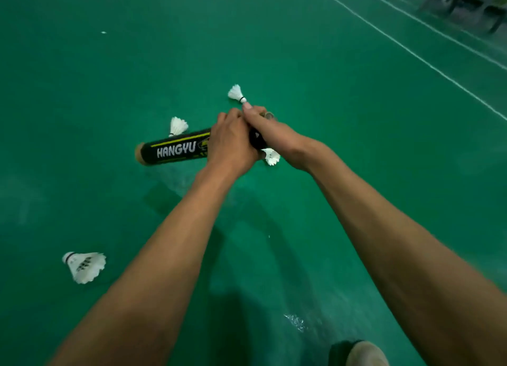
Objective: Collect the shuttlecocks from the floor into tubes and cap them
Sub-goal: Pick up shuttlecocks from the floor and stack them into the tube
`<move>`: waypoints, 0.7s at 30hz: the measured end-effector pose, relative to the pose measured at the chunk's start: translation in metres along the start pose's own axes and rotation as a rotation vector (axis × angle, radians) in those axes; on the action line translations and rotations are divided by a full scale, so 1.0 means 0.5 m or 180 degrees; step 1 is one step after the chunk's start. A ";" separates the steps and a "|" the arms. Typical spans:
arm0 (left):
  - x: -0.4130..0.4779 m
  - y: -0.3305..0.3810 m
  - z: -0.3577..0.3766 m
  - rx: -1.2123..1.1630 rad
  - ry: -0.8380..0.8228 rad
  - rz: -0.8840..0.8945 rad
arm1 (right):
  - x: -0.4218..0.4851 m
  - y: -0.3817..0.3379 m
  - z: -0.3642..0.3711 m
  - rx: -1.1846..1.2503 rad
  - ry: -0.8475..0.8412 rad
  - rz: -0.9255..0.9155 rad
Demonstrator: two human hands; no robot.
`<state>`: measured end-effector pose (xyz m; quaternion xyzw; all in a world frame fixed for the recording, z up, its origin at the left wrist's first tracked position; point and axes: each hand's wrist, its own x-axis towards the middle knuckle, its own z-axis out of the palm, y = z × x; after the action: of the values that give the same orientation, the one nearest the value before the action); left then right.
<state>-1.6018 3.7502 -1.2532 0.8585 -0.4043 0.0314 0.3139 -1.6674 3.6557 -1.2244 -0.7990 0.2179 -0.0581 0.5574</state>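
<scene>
- At the middle of the green floor (82, 91), the black tube (175, 149) is held sideways, with its brown end (140, 153) pointing to 9 o'clock
- The left hand (230, 143) is wrapped tight round the middle of the tube, and the right hand (270, 135) is curled over the other end, so both hands are clamped on it and touch each other
- One shuttlecock, the far shuttlecock (237, 93), sits at 12 o'clock from the hands with its round tip right at the right thumb; I cannot tell if the thumb pinches it or if it lies on the floor behind
- The job now looks like putting a shuttlecock into the tube's open end: keep the tube still with the left hand, put the round tip in first, and push softly so the feathers do not bend
- The right hand hides the tube's mouth, so I cannot tell how full it is, and I see no cap for sure
- More wait on the floor: the back shuttlecock (179, 125) at 10 o'clock behind the tube, the low shuttlecock (271, 157) at 5 o'clock under the right wrist, and the near shuttlecock (83, 266) at 8 o'clock, well apart
- White lines (411, 50) run at 2 o'clock, and a shoe (365, 354) shows at 5 o'clock
</scene>
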 end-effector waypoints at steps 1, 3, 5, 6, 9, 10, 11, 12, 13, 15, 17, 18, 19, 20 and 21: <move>-0.003 -0.025 -0.010 0.0128 0.0040 -0.0041 | 0.020 0.011 0.029 0.0001 0.0036 -0.0063; -0.008 -0.060 -0.018 0.0378 0.0120 -0.0150 | 0.047 0.027 0.059 0.0151 0.0296 -0.0206; -0.009 -0.081 -0.016 0.0489 0.0153 -0.0336 | 0.072 0.028 0.041 0.0702 0.0810 -0.0178; -0.010 -0.090 -0.018 0.0497 0.0168 -0.0460 | 0.089 0.029 0.024 0.1056 0.0962 -0.0065; -0.014 -0.118 -0.027 0.0547 0.0135 -0.0693 | 0.152 0.070 -0.032 0.1054 0.1193 0.0605; -0.017 -0.127 -0.030 0.0589 0.0096 -0.0714 | 0.168 0.095 -0.047 0.0744 0.1194 0.0834; -0.021 -0.134 -0.031 0.0665 0.0037 -0.0719 | 0.186 0.125 -0.057 0.0403 0.1093 0.1061; -0.024 -0.141 -0.030 0.0777 -0.0036 -0.0716 | 0.196 0.151 -0.062 0.0133 0.0943 0.1267; -0.028 -0.145 -0.026 0.0890 -0.0104 -0.0710 | 0.199 0.175 -0.061 0.0025 0.0777 0.1411; -0.031 -0.146 -0.012 0.1013 -0.0136 -0.0716 | 0.204 0.217 -0.049 0.0069 0.0540 0.1594; -0.035 -0.137 0.008 0.1012 -0.0090 -0.0783 | 0.219 0.255 -0.031 0.0052 0.0550 0.1753; -0.037 -0.131 0.019 0.0986 -0.0076 -0.0824 | 0.230 0.277 -0.024 -0.0020 0.0575 0.1795; -0.039 -0.125 0.030 0.0957 -0.0082 -0.0853 | 0.244 0.301 -0.018 -0.0075 0.0587 0.1795; -0.042 -0.119 0.039 0.0939 -0.0112 -0.0864 | 0.255 0.323 -0.012 -0.0100 0.0591 0.1806; -0.045 -0.116 0.046 0.0939 -0.0165 -0.0861 | 0.256 0.329 -0.004 -0.0048 0.0580 0.1844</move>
<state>-1.5802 3.7801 -1.3083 0.9422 -0.2843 0.0258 0.1756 -1.5999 3.5545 -1.3933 -0.6992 0.4863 0.0335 0.5230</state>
